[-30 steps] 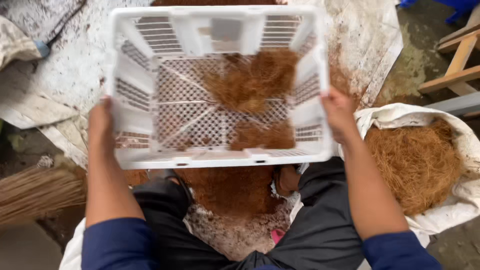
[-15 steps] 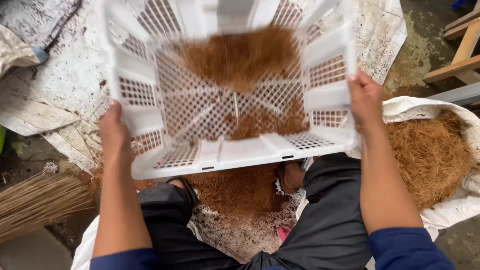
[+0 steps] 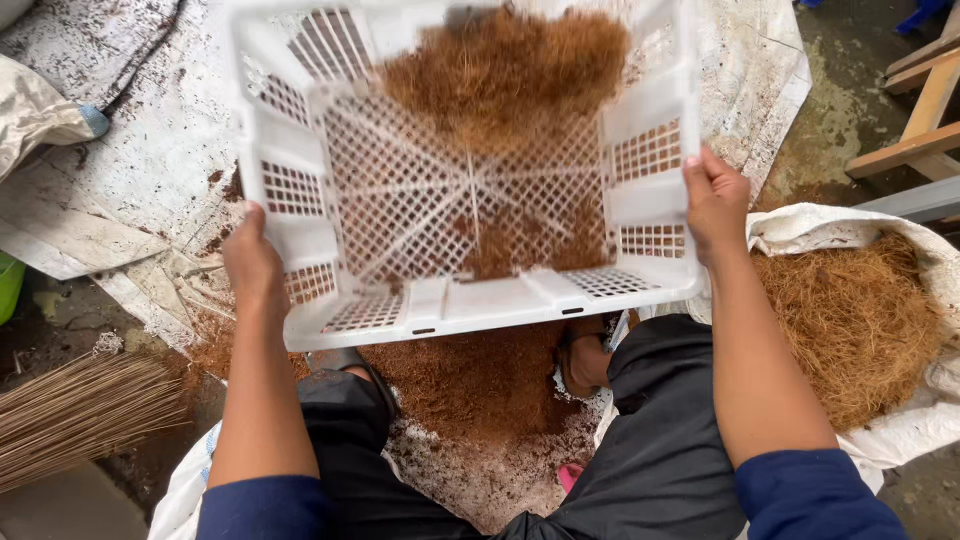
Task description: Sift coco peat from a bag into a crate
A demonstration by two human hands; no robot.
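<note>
**Crate held tilted over a heap of sifted fibre**

While the white perforated crate [image 3: 465, 170] is held off the ground, it is gripped at both sides: the left hand [image 3: 252, 262] is clamped on the near left corner, the right hand [image 3: 716, 200] on the right wall, slightly farther away. Both sets of fingers are closed round the plastic rim. The crate lies directly between the hands, its long axis running left to right, so neither hand is nearer to it; both are touching it. The far edge appears raised and the open top tipped toward the camera. A clump of brown coir fibre [image 3: 505, 70] is seen against the far wall, with a smaller patch near the middle of the mesh floor.

Beneath the near edge, between the knees in dark trousers [image 3: 660, 450], a heap of fine brown dust [image 3: 470, 385] is noted. To the right, a white sack [image 3: 905, 430] filled with coarse fibre is open. A bundle of broom sticks [image 3: 80, 415] is recorded near left, on dirty sheeting [image 3: 140, 150].
</note>
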